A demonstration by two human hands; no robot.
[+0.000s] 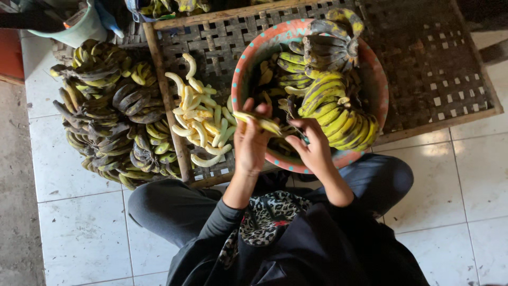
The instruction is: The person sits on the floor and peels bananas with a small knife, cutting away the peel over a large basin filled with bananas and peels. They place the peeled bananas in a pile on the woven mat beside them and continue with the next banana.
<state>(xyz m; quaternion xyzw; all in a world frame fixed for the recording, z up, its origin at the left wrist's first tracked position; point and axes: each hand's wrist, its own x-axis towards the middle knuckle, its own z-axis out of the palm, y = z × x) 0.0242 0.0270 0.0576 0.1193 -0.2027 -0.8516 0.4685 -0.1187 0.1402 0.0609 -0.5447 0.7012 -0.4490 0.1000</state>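
My left hand (pixel 250 142) grips a partly peeled banana (pixel 260 122) over the near rim of a round pink basin (pixel 241 69). My right hand (pixel 313 147) is closed beside it, pinching at the banana's end; whether it holds a small tool I cannot tell. The basin holds several bunches of yellow-and-black bananas (pixel 328 103). To the left, a pile of pale peeled bananas (pixel 201 119) lies on a woven bamboo tray (pixel 423 69).
A large heap of dark, overripe banana bunches (pixel 108 116) sits on the white tiled floor (pixel 74 212) at the left. A pale green bucket (pixel 74 26) stands at the top left. My dark-trousered knees (pixel 159 204) frame the basin.
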